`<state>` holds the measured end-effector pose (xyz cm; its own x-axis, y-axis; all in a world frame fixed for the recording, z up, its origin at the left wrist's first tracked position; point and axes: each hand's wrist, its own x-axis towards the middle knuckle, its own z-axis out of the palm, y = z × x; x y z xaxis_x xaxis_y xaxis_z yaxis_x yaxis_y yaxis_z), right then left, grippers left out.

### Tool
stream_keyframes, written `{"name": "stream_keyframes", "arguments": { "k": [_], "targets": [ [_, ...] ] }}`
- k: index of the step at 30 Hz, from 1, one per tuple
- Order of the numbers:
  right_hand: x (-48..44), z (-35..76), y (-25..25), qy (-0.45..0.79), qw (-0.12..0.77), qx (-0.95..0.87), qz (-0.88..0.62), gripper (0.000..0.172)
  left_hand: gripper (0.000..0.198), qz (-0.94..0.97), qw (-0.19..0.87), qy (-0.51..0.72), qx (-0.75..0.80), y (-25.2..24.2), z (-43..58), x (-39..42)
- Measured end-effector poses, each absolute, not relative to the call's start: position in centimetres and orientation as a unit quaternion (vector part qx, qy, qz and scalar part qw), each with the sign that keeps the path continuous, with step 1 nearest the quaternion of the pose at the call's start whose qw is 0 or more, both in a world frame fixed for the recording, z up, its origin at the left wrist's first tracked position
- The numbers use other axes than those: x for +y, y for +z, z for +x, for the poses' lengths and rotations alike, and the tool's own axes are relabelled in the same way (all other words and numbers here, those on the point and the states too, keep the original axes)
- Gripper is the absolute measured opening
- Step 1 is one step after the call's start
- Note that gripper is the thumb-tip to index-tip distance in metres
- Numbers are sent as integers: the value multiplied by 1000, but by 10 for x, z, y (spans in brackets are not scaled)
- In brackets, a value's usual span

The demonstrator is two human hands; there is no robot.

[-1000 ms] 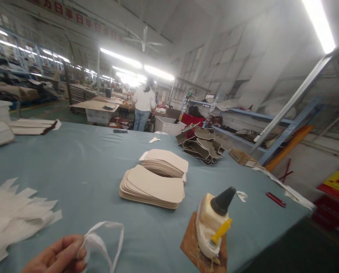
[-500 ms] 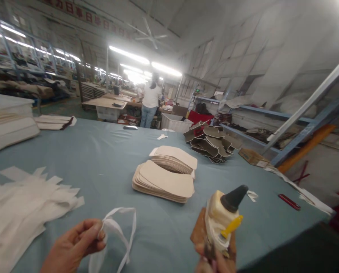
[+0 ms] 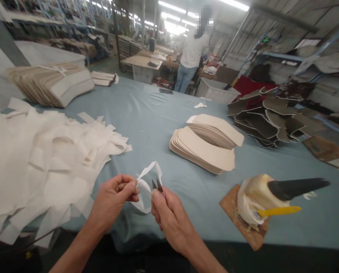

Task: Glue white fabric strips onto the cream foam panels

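My left hand (image 3: 112, 199) pinches a looped white strip (image 3: 146, 182) just above the near edge of the blue-grey table (image 3: 146, 113). My right hand (image 3: 169, 220) is closed around small snips (image 3: 157, 185), whose dark blades point up right beside the strip. A heap of white cut pieces (image 3: 44, 159) lies to the left of my hands. Two stacks of beige insole-shaped pieces (image 3: 206, 146) sit beyond my hands, to the right.
A glue bottle with a black nozzle (image 3: 272, 197) lies on a brown board at the near right. Dark curved pieces (image 3: 269, 121) are piled at the far right. Tied beige bundles (image 3: 50, 83) sit far left. A person (image 3: 193, 49) stands beyond the table.
My view has dropped and swung left. My right hand has come into view with the snips and met the strip, which my left hand has raised toward the middle.
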<state>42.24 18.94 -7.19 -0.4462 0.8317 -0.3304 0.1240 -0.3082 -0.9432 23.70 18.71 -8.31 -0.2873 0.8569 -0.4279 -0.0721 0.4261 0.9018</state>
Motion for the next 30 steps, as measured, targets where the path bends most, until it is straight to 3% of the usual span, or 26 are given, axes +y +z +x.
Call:
{"name": "stream_keyframes", "arguments": {
  "k": [5,14,30],
  "targets": [
    [188,421,-71,740,280,-459,-405,61,54,287,540,438,659,-91,243,189],
    [195,420,-78,670,232,-535,-459,32,47,290,556,438,644,-95,253,193],
    [196,419,-93,666,217,-531,-476,32,41,309,546,431,648,-92,262,190]
  ]
}}
